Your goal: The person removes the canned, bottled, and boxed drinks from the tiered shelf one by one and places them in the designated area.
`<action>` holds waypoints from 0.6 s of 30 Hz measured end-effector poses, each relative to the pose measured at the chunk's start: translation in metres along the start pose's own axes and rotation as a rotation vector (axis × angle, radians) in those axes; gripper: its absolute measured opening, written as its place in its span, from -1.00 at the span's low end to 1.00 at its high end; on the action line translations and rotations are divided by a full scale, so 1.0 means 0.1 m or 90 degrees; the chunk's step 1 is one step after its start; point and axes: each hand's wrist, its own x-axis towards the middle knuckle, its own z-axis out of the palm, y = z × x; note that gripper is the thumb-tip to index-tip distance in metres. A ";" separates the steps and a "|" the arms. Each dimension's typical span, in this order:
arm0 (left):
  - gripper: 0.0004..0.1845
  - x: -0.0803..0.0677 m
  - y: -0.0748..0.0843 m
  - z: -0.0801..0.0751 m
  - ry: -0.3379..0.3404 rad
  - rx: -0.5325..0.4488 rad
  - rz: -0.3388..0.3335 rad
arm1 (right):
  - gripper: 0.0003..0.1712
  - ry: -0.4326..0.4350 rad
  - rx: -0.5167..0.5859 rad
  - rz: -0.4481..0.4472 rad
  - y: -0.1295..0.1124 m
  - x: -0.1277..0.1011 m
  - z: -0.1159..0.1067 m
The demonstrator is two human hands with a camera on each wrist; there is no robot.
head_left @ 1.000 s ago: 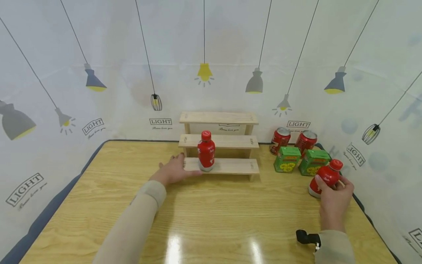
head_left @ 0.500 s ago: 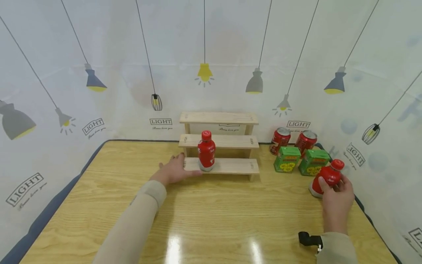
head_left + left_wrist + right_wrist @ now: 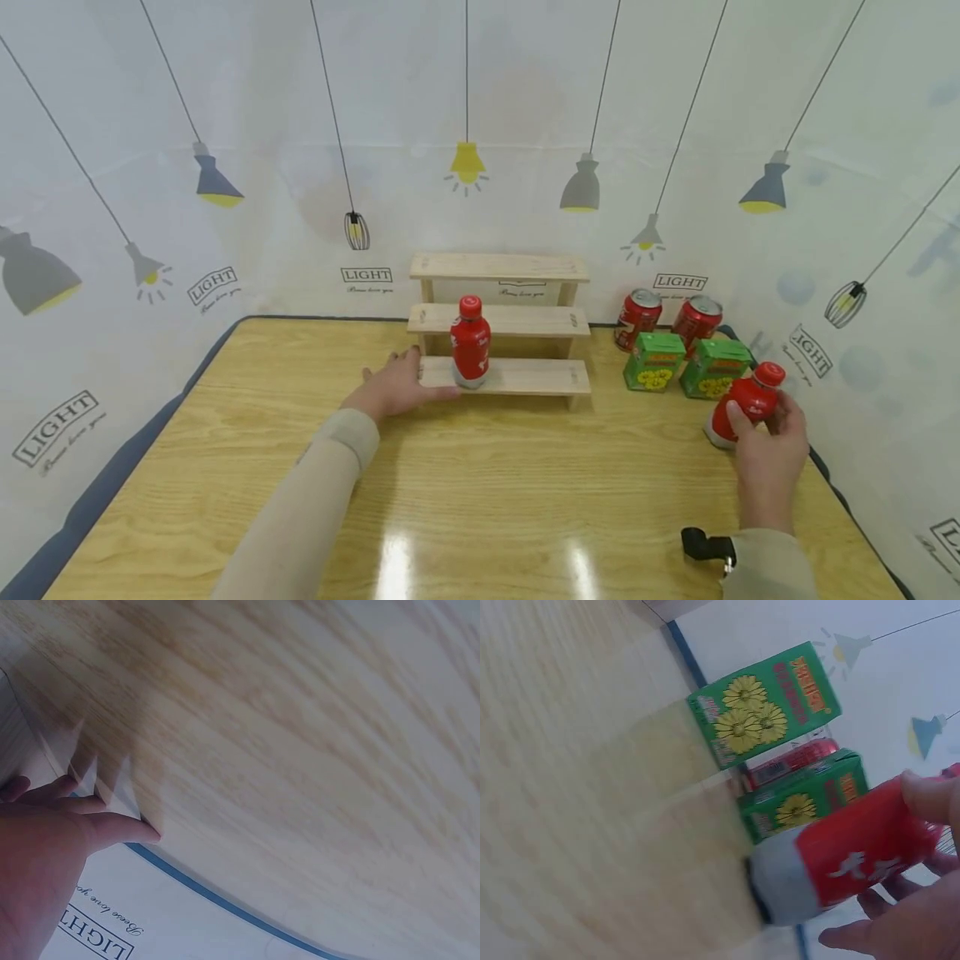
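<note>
At the right, my right hand (image 3: 772,446) grips a red bottle (image 3: 753,402) with thumb and fingers around its upper part. This bottle has a red cap and pale base, and leans slightly in the head view; in the right wrist view its base (image 3: 784,877) lies close to the table. My left hand (image 3: 393,385) rests against the left end of a three-step wooden rack (image 3: 536,377), thumb stretched along the lowest step's front. Fairly straight fingers (image 3: 124,827) show in the left wrist view. A second red bottle (image 3: 471,346) stands upright on the lowest step.
Two green drink cartons (image 3: 654,362) stand behind the gripped bottle, with two red cans (image 3: 637,320) behind them. The wooden table (image 3: 480,483) ends at a printed wall cloth (image 3: 285,167). The rack's upper two steps (image 3: 498,267) carry nothing.
My right hand has shifted very slightly to the right, the bottle in its grip moving with it. The left hand and the rack hold their places.
</note>
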 end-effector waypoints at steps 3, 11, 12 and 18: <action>0.65 0.01 -0.03 -0.04 -0.002 0.001 0.002 | -0.07 0.018 0.015 -0.062 -0.26 -0.12 -0.01; 0.64 0.01 -0.01 -0.05 0.007 0.001 0.009 | -0.22 -0.019 0.220 -0.258 -1.20 -0.57 0.15; 0.64 0.00 -0.01 -0.05 0.004 0.000 0.009 | -0.22 -0.038 0.222 -0.262 -1.27 -0.62 0.22; 0.61 -0.04 0.03 -0.05 -0.007 -0.004 0.006 | -0.24 -0.157 0.133 -0.263 -1.46 -0.85 0.71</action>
